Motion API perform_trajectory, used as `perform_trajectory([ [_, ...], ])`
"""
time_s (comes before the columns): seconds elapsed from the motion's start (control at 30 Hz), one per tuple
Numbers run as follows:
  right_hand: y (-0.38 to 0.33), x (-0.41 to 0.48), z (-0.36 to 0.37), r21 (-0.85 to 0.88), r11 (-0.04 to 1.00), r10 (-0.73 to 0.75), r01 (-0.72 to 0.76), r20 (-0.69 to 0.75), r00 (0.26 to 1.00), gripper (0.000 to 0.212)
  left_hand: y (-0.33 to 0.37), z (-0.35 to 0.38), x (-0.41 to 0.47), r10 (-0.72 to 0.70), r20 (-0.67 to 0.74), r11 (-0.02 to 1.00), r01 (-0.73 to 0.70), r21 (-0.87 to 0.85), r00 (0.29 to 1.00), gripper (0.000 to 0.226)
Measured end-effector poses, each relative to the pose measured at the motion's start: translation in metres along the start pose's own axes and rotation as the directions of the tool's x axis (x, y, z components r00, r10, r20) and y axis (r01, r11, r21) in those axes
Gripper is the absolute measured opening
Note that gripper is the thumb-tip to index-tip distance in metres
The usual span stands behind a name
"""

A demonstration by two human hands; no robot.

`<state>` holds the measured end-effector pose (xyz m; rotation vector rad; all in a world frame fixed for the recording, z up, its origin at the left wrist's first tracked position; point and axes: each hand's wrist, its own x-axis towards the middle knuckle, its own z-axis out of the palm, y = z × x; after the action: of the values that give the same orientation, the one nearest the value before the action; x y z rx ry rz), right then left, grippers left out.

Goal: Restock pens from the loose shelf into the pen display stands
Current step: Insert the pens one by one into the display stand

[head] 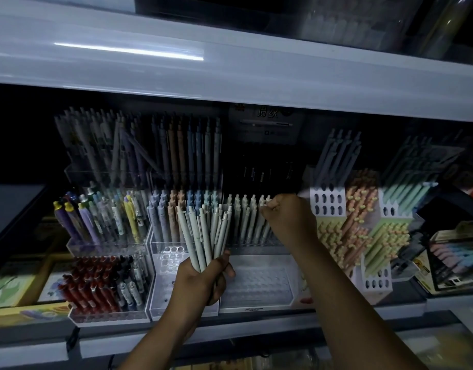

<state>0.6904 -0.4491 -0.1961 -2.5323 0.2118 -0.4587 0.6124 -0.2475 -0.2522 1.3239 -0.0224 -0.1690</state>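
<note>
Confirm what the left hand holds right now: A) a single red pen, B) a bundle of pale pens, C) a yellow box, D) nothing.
B: the left hand grips a bundle of pale pens by their lower ends, fanned upward in front of the clear stand, while the right hand appears to pinch the top of one pen standing in it.
</note>
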Motion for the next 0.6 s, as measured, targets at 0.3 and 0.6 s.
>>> perform_trajectory([
  [0.3,-0.009,-0.019,0.015,-0.103,0.994,-0.055,0.036,-0.188,0.981,0.022,0.002,0.002,-0.003,-0.005,-0.005,1.0,0.005,-0.003,1.0,0.034],
  [0.6,-0.011,-0.02,0.017,-0.236,0.97,-0.089,0.058,-0.122,0.988,0.031,0.001,0.0,-0.004,-0.007,-0.015,1.0,0.007,0.012,1.0,0.037],
])
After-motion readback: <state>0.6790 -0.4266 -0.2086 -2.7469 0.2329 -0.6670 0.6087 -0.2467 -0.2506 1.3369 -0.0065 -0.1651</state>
